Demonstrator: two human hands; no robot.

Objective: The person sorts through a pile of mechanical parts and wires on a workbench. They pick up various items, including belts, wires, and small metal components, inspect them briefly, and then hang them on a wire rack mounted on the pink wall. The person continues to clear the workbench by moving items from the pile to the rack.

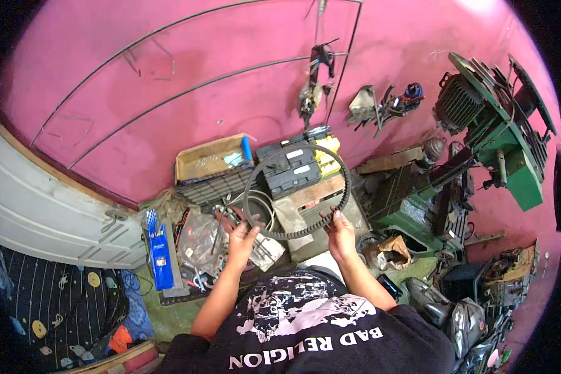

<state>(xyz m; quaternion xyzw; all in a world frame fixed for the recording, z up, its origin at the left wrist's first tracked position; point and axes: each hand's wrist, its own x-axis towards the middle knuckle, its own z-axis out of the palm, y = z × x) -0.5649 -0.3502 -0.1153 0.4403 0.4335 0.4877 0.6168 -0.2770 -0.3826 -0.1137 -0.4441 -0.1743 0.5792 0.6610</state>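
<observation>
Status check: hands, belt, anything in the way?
Left hand and right hand both gripping the toothed belt, held up as an open loop. Black batteries and cluttered parts below; nothing blocking the belt.

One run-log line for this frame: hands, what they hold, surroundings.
left hand: grips toothed belt lower left | right hand: grips belt lower right | belt: held up as open loop | below: black batteries, wooden box, green machine

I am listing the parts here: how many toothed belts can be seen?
1. The belt is a black loop held up between the left hand and right hand. Others may lie hidden in the clutter.
</observation>
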